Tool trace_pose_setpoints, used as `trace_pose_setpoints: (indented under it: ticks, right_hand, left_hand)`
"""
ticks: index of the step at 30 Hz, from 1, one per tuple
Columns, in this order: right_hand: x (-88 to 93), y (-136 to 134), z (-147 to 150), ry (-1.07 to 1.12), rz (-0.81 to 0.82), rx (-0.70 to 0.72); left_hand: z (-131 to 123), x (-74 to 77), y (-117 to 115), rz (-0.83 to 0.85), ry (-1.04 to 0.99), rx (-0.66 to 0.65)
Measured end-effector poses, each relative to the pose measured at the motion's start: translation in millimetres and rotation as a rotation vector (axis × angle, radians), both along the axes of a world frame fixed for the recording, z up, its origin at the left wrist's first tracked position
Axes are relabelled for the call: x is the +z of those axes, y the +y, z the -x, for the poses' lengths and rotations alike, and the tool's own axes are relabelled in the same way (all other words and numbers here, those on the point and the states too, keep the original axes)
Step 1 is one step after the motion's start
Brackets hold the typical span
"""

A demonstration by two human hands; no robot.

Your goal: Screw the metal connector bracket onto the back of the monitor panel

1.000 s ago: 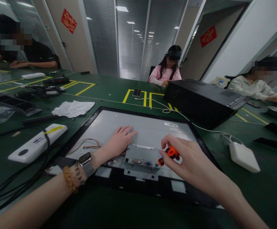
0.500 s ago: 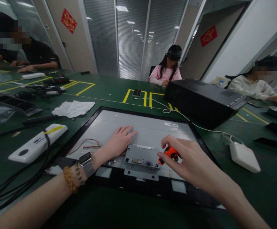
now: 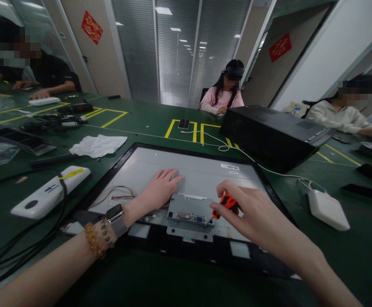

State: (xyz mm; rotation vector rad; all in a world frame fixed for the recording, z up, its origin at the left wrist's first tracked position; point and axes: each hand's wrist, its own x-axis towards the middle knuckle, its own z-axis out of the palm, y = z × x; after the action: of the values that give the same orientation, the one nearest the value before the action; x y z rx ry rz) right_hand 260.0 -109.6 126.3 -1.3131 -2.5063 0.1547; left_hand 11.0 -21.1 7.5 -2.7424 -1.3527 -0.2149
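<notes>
- Our left forearm stretches in from the near left; the left hand (image 3: pixel 161 187) lies flat, fingers spread, on the grey monitor back (image 3: pixel 205 168), just left of the metal port plate (image 3: pixel 189 209).
- Our right hand (image 3: pixel 253 209), reaching from the near right, pinches the orange screwdriver (image 3: pixel 225 201), its tip angled down onto the plate's near right corner.

Green table (image 3: pixel 135 125) w/ yellow tape marks (image 3: pixel 170 128). Centre, near edge: monitor panel (image 3: pixel 186 164), grey back up, black frame. Left of it: white cloth (image 3: pixel 98 146), white oblong device (image 3: pixel 50 192) w/ yellow strip, black cables (image 3: pixel 16 251) looped over it. Far left: dark tray (image 3: pixel 19 140). Behind panel: phone (image 3: pixel 183 124) on a tape mark. Right: big black box (image 3: pixel 269 134), white cord (image 3: pixel 223 148) to white adapter (image 3: pixel 328 209), flat black pieces (image 3: pixel 368 192) at far right.
</notes>
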Motion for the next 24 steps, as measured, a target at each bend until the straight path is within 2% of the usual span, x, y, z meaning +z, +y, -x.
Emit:
trace_pose_setpoints:
  ticks: [8, 14, 24]
  right_hand:
    - [0.3, 0.5, 1.7, 0.131, -0.107, -0.006]
    - [-6.0, -0.1, 8.5, 0.295, -0.216, 0.008]
    - [-19.9, -1.7, 25.6, 0.275, -0.046, 0.080]
  left_hand:
    - [1.6, -7.9, 3.3, -0.042, -0.021, -0.010]
    - [-1.1, -6.0, 3.0, -0.032, -0.017, 0.015]
    - [0.6, -11.1, 4.1, -0.070, 0.011, 0.007]
